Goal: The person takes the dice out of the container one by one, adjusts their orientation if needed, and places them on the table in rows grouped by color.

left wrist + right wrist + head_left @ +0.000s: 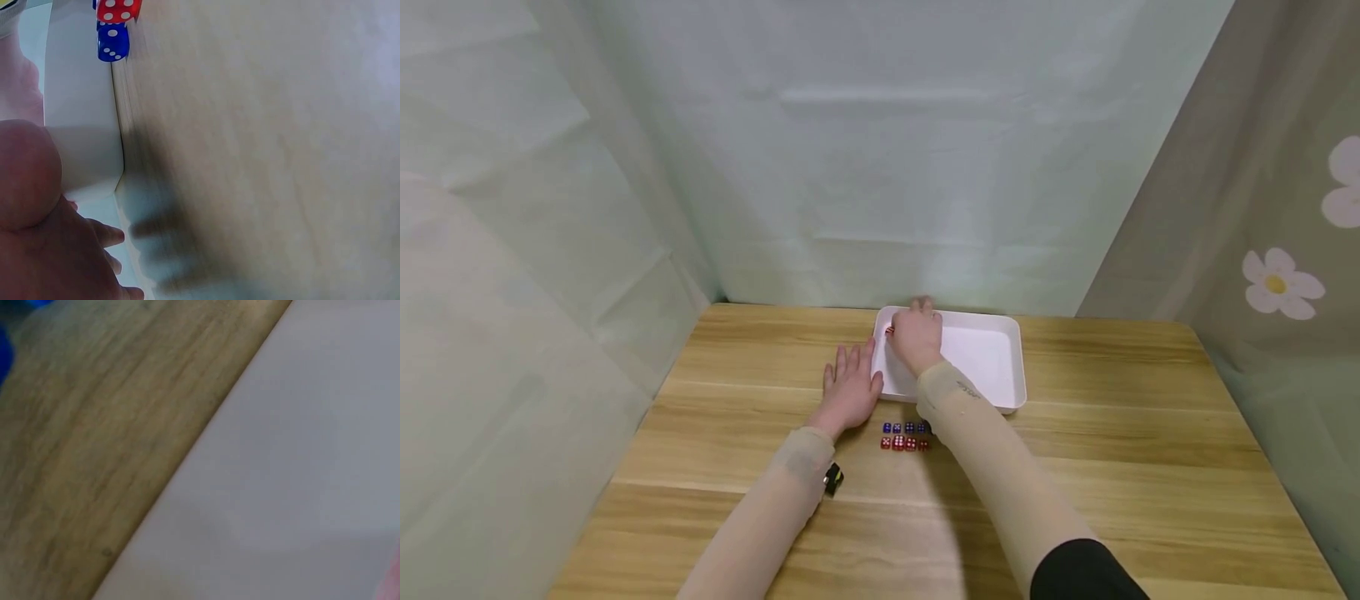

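Observation:
A shallow white tray (985,358) lies at the table's far edge. Inside its left end my right hand (917,335) reaches down, pinching a small red die (890,331) on its thumb side; the fingertips are partly hidden. My left hand (852,390) rests spread beside the tray's left wall, thumb by the near corner. In front of the tray sit a row of blue dice (897,427) and a row of red dice (898,443), several in each. The left wrist view shows a red die (117,9) and a blue die (114,42) close to the tray wall (84,94).
Everything stands on a wood-grain table (760,358). Pale cloth (880,167) hangs behind it and at the left; flowered cloth (1277,283) hangs at the right. A small black device (833,479) sits at my left wrist.

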A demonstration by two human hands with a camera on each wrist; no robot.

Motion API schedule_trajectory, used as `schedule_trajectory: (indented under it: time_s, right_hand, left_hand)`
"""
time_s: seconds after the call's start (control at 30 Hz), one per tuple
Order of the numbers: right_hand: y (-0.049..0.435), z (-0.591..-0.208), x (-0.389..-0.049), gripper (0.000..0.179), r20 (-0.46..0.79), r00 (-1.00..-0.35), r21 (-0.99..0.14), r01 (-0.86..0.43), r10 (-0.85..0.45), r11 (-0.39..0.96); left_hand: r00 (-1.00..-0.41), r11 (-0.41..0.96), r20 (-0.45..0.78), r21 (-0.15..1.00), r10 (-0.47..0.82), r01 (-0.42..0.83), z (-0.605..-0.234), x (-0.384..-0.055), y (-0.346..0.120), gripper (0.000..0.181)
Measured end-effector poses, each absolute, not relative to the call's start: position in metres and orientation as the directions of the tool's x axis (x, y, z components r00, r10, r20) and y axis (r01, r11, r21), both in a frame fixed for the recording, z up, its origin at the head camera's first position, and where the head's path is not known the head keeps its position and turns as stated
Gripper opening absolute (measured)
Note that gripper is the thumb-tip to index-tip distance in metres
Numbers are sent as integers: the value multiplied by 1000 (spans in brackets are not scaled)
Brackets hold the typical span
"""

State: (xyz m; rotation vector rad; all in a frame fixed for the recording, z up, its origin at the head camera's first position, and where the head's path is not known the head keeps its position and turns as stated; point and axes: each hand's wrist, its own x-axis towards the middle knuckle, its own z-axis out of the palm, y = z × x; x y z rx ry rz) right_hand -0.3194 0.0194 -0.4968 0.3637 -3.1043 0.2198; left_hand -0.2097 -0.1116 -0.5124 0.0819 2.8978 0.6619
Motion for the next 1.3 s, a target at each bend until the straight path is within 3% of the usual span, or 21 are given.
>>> schedule_trajectory:
  time_s: [0.57, 1.3]
  right_hand:
    - [57, -481, -309, 24, 7, -964, -258, -257, -264, 931]
    - [125, -465, -224, 19, 170, -869, -335, -495, -465, 802]
  left_hand:
    - [-982, 903, -153, 427, 110, 34, -510, -219, -104, 70]
    - [-978, 881, -181, 474, 101, 3, -526, -228, -122, 73]
